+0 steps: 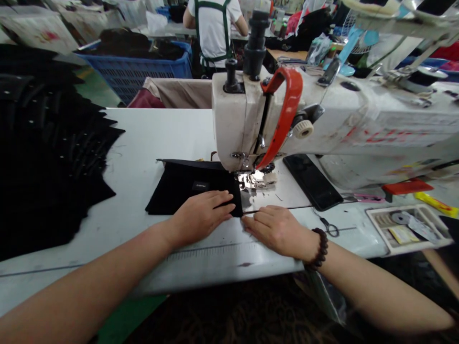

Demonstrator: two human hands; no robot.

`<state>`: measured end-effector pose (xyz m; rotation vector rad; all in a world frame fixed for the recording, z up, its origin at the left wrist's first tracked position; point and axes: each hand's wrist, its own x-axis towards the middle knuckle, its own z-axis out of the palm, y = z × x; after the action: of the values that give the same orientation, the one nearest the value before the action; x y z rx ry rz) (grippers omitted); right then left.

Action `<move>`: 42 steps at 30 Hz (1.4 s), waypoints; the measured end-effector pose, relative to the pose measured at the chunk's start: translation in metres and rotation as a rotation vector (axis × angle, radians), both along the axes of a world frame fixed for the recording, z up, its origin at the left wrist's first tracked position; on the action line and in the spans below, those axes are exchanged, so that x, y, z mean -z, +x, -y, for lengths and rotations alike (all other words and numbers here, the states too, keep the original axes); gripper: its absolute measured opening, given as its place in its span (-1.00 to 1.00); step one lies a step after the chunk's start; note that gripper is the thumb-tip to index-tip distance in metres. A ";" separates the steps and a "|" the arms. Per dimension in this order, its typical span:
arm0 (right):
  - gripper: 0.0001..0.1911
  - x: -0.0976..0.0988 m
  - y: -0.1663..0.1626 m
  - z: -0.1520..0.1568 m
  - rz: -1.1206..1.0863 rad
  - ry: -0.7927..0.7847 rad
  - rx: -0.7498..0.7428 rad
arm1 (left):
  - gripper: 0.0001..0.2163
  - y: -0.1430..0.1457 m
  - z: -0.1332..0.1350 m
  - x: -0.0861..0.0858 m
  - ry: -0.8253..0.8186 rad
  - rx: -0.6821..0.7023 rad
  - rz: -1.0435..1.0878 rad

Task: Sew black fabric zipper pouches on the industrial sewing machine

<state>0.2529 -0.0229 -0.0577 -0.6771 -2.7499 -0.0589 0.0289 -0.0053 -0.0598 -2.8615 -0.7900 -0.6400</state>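
Observation:
A black fabric piece [175, 191] with a small lettered label [201, 186] lies flat on the sewing table, its right edge at the presser foot [256, 180] of a white sewing machine [322, 114]. My left hand [202, 212] rests flat on the fabric's lower right part, fingers stretched toward the needle area. My right hand [274, 229], with a beaded bracelet at the wrist, lies at the fabric's lower right corner. Its fingertips touch that corner or the table beside it; whether they pinch the edge is hard to see.
Stacked black pieces [46, 157] cover the table's left side. To the right are a phone [311, 181], small thread snips [329, 227] and a tray [410, 229] of small items. Behind stand a blue crate [143, 69] and a person in a white shirt [214, 33].

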 end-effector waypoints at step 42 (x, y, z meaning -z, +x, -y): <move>-0.73 -0.007 0.002 0.002 0.078 -0.212 -0.053 | -0.78 0.005 0.000 0.002 0.036 0.113 -0.102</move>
<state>0.2552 -0.0246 -0.0512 -0.6683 -2.8743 0.2253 0.0340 -0.0056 -0.0614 -2.8955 -0.5997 -0.5092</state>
